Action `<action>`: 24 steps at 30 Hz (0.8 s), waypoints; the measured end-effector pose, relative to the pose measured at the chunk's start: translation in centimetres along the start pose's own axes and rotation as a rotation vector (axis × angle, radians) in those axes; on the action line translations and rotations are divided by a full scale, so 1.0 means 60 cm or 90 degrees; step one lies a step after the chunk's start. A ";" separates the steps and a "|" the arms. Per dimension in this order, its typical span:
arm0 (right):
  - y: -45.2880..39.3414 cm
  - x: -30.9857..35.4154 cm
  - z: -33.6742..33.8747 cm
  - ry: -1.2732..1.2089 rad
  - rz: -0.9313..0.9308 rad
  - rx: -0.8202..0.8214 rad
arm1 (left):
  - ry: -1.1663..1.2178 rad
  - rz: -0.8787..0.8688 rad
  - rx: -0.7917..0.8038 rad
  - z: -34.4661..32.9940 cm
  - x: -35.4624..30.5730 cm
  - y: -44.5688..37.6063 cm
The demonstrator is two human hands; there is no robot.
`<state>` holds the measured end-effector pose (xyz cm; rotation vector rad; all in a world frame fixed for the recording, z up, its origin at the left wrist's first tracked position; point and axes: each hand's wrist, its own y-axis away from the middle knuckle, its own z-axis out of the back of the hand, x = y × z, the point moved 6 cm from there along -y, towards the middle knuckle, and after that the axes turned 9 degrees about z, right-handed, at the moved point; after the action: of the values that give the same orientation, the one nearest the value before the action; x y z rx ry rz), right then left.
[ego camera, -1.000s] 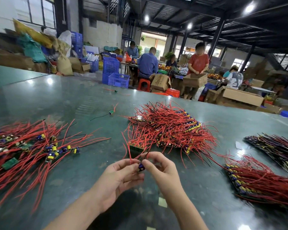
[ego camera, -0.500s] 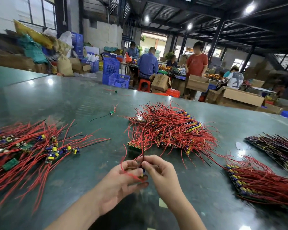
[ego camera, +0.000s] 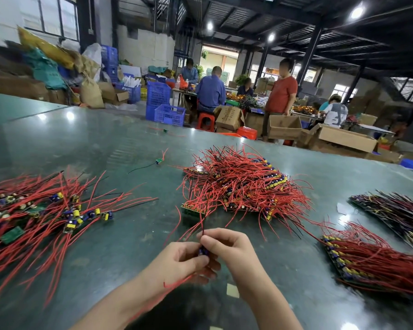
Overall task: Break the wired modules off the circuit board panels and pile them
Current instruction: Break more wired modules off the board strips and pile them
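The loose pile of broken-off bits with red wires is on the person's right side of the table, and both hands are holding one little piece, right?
Not quite. The head view shows the loose pile on the person's left. The left hand and right hand do hold one small module.

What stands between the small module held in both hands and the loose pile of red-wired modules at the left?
Nothing visible does. Both the left hand and the right hand pinch the small blue module, and only bare dark green tabletop lies between it and the loose pile of separated red-wired modules.
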<state>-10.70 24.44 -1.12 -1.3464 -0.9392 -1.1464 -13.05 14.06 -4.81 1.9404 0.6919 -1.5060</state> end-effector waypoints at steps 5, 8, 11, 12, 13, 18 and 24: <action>0.004 -0.027 -0.004 -0.147 -0.090 -0.088 | -0.064 -0.039 -0.009 -0.007 -0.011 0.002; 0.005 -0.030 -0.007 -0.142 -0.077 -0.103 | -0.058 -0.027 -0.019 -0.004 -0.005 0.000; 0.004 -0.014 -0.008 -0.073 -0.026 -0.080 | -0.074 -0.001 -0.043 -0.003 -0.002 -0.001; 0.002 -0.008 -0.008 -0.042 -0.010 -0.076 | -0.074 0.005 -0.056 -0.002 -0.002 0.000; 0.002 -0.003 -0.007 -0.008 0.006 -0.078 | -0.067 0.009 -0.072 -0.001 -0.001 0.001; 0.003 0.015 -0.013 0.119 0.076 -0.083 | 0.046 0.035 -0.086 -0.008 -0.005 0.009; 0.003 0.013 -0.011 0.062 0.074 -0.098 | 0.111 0.042 -0.117 -0.017 -0.008 0.014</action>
<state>-10.41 23.69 -0.46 -1.4357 -0.7050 -1.2023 -11.87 14.19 -4.02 1.9483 0.8030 -1.2002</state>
